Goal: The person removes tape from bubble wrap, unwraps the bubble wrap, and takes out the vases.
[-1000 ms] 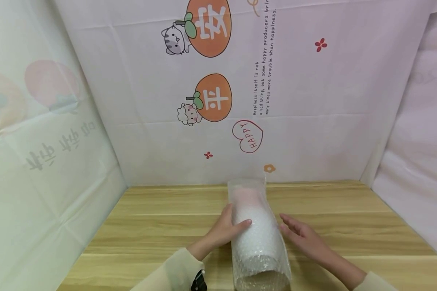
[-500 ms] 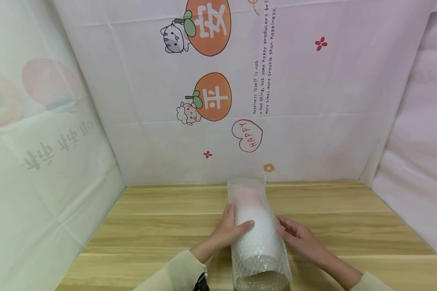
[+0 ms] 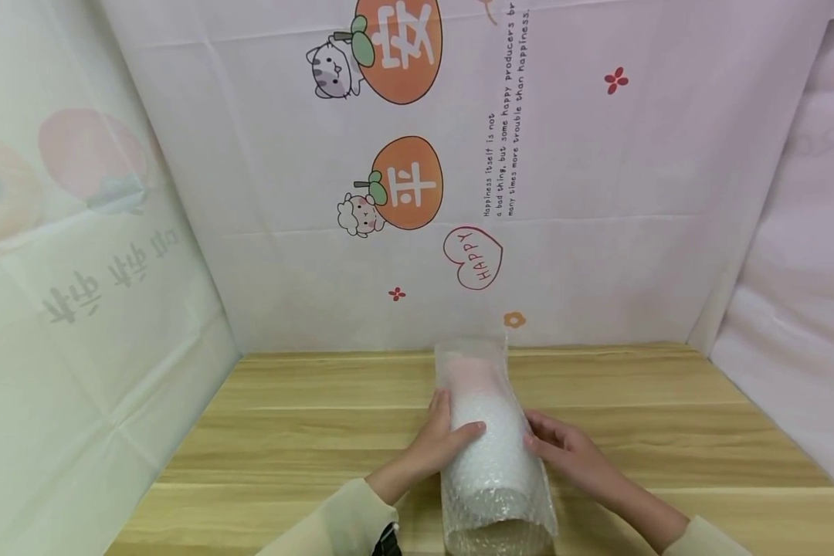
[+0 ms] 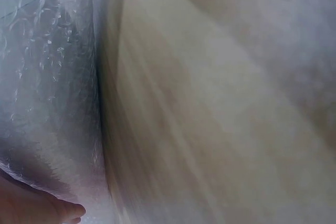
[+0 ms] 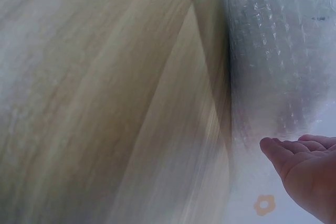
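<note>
A thick bundle of bubble wrap (image 3: 489, 459) lies lengthwise on the table, with something white and pinkish showing through it. Its near end curls into an open roll. With the thumb across its top and the fingers along its left side, my left hand (image 3: 436, 444) holds the bundle. The wrap (image 4: 50, 77) fills the left of the left wrist view, beside part of that hand. My right hand (image 3: 573, 452) rests its fingertips against the right edge, fingers loosely bent. In the right wrist view its fingertips are close to the wrap (image 5: 281, 66). The bundle's underside is hidden.
The wood-grain table (image 3: 306, 417) extends to both sides of the bundle. Behind it hangs a white printed cloth (image 3: 584, 255), and similar cloth (image 3: 62, 371) closes off the left and right sides. The bundle's far end reaches close to the back cloth.
My right hand has moved slightly left, from just beside the wrap to touching its right edge. My left hand has shifted a little on the bundle, which stays in place.
</note>
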The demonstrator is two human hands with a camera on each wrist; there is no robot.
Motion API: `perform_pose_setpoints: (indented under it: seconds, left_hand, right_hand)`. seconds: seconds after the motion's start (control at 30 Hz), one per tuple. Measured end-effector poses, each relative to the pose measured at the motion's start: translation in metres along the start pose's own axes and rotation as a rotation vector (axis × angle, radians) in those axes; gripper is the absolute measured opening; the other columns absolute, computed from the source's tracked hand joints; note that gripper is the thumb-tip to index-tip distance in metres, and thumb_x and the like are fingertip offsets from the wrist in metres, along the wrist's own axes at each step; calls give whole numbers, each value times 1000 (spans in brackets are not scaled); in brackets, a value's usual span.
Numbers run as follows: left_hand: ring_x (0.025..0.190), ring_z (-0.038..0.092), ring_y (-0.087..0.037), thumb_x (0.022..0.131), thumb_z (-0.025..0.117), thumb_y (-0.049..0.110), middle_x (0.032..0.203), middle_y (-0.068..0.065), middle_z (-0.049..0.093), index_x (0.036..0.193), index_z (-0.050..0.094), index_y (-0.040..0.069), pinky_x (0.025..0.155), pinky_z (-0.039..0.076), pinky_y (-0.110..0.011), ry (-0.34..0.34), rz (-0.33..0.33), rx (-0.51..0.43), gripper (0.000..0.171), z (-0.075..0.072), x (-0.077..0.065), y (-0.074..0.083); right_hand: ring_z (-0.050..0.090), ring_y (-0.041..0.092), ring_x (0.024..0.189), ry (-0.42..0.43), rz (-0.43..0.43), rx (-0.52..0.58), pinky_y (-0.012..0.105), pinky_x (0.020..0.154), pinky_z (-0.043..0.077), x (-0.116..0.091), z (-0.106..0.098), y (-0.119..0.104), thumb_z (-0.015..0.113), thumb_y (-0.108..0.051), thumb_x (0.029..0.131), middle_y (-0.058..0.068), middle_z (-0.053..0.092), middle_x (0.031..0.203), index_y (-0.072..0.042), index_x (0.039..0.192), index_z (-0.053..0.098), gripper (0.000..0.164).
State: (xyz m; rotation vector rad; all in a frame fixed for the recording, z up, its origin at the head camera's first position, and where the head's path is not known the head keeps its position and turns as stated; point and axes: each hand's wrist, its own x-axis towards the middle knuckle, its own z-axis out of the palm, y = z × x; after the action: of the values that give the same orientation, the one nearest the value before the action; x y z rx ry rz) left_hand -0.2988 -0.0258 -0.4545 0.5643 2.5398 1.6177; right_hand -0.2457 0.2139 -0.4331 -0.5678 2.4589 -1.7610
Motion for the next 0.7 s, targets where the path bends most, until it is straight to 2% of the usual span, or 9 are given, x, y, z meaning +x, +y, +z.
perform_pose_setpoints:
  seconds: [0.27,0.53,0.7]
  left_hand:
    - [144,6,-39,89,61,46,157,-30,3,150,9,-11,114,14,-52,3,3,-7,99,0,-1,1]
    - [145,5,-38,89,60,46,157,-29,3,150,9,-12,114,13,-52,3,-3,-7,99,1,-2,2]
    - [144,6,-39,88,60,46,157,-30,3,150,9,-12,114,14,-53,2,-10,-8,99,0,-2,3]
  right_hand:
    - [44,41,125,32,-14,27,18,89,43,2,0,-1,55,-12,99,36,45,136,21,136,37,53]
    - [53,31,117,104,31,11,21,86,47,6,2,-2,59,-11,96,31,54,129,19,132,46,49]
    - [56,34,115,69,34,0,23,84,50,8,-2,-3,60,-13,96,30,55,128,18,131,48,48]
